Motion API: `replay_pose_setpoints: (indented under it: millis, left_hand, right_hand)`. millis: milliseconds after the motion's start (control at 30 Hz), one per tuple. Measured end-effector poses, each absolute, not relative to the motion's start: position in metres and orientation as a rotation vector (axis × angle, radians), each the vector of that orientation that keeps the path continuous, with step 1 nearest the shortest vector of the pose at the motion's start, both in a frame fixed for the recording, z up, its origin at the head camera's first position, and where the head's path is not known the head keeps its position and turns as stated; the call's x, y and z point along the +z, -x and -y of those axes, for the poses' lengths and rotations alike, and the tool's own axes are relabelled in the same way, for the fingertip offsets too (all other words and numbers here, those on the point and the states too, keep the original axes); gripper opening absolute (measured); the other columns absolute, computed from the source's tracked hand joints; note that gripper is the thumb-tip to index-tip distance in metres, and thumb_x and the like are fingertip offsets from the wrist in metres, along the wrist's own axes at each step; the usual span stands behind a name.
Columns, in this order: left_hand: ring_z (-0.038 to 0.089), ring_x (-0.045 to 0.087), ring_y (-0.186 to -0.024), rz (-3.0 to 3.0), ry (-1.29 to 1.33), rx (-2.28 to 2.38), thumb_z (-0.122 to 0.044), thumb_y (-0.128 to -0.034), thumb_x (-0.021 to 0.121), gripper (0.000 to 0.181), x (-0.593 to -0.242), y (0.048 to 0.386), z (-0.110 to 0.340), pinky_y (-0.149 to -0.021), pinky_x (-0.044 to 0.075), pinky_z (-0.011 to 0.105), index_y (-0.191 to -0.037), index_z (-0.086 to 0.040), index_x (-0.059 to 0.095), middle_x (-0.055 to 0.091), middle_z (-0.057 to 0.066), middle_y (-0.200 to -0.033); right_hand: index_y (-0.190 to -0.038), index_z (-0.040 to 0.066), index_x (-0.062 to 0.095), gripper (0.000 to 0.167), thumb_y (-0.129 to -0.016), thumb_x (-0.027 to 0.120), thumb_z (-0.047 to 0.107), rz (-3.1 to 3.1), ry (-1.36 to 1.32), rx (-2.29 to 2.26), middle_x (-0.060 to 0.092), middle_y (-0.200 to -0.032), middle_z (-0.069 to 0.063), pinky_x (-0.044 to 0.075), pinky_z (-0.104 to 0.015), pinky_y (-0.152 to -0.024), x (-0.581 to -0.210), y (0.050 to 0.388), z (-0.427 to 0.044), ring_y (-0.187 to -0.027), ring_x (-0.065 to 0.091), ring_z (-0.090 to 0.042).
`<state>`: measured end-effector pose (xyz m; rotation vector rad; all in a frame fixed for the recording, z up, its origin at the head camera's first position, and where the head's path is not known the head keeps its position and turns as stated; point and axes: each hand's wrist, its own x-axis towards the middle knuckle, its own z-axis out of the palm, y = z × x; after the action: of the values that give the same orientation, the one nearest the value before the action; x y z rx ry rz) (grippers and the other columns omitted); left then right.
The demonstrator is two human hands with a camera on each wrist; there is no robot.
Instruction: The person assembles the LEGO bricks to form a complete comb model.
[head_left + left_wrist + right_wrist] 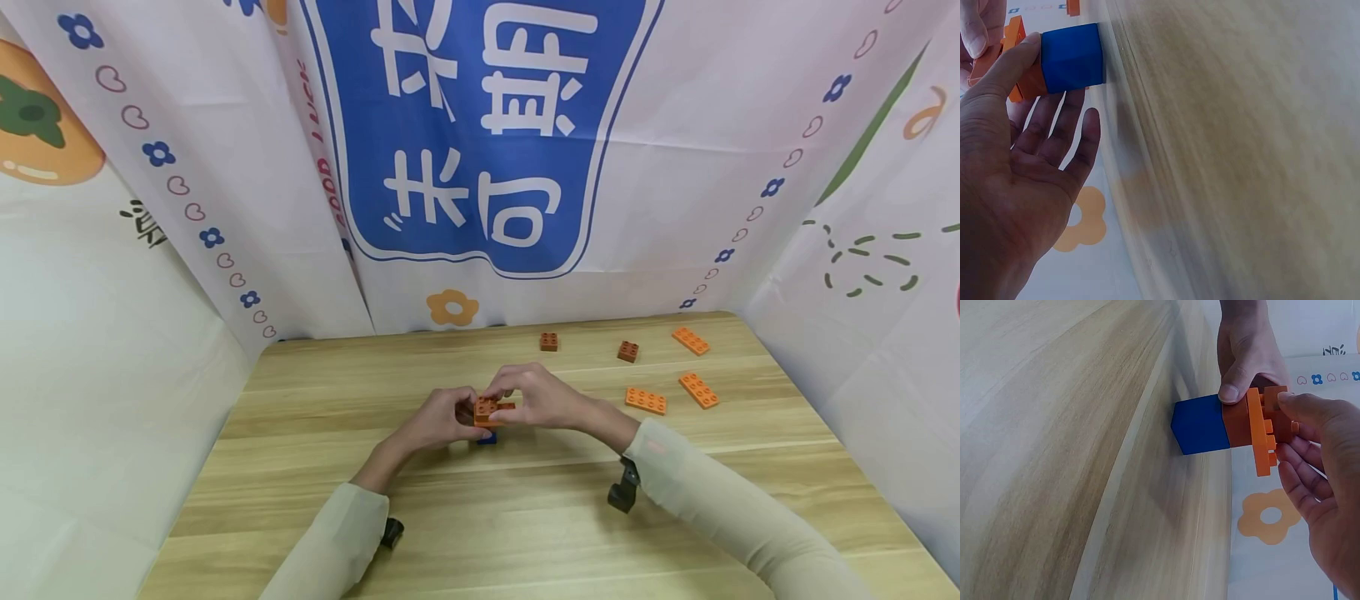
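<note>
We see the person's left hand (438,417) holding the lower brown brick (1236,425) between its thumb and fingers, with the thumb lying close to the edge of the blue block (1200,425). The right hand (538,396) pinches the upper brown brick (1277,419) with a narrow grip. Between these two brown bricks we find an orange plate (1259,437), which is wider than the bricks, and some of its studs are visible. So we count four pieces in one upright column, the blue block at the bottom, in the middle of the table (465,525). We cannot tell if the blue block touches the wood, or if the upper brown brick is fully pressed down.

To the right of the hands, on the table, we see a near orange plate (646,400), another one (699,390) just beside it on the right, and a far orange plate (690,340) behind them. Two small brown bricks lie at the far side, one on the left (549,342) and one on the right (628,351). Behind the far edge, we notice a white cloth (660,208) with a blue panel (465,125) and an orange flower (452,295).
</note>
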<state>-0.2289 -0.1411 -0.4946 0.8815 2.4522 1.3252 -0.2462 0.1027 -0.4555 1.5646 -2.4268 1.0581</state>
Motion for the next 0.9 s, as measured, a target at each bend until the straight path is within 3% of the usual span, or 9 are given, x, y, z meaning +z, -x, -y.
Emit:
replay_pose_setpoints:
  millis: [433,700,900]
  left_hand:
    - [0.012,0.07,-0.087,-2.462,-0.88,1.316,-0.013,-0.0878,0.089,0.024,-0.496,0.23,0.141,-0.077,0.06,0.024,-0.099,-0.007,0.069,0.075,0.003,-0.098]
    - [0.012,0.072,-0.09,-2.433,-0.872,1.343,-0.013,-0.0883,0.088,0.024,-0.497,0.23,0.141,-0.08,0.061,0.027,-0.102,-0.007,0.07,0.076,0.003,-0.1]
    - [0.012,0.072,-0.089,-2.428,-0.866,1.34,-0.012,-0.0883,0.088,0.023,-0.497,0.231,0.141,-0.079,0.061,0.026,-0.101,-0.007,0.07,0.076,0.003,-0.099]
  right_hand:
    - [-0.115,0.005,0.08,0.025,-0.092,0.084,0.015,2.542,-1.549,1.048,0.076,-0.109,-0.004,0.06,-0.026,-0.088,-0.451,0.248,-0.102,-0.099,0.072,-0.012]
    - [-0.113,0.006,0.081,0.02,-0.095,0.082,0.015,2.578,-1.538,1.07,0.076,-0.105,-0.003,0.062,-0.031,-0.085,-0.446,0.248,-0.1,-0.096,0.071,-0.011]
    - [-0.114,0.006,0.081,0.022,-0.094,0.083,0.015,2.59,-1.536,1.05,0.077,-0.105,-0.002,0.061,-0.026,-0.085,-0.444,0.247,-0.098,-0.096,0.072,-0.01]
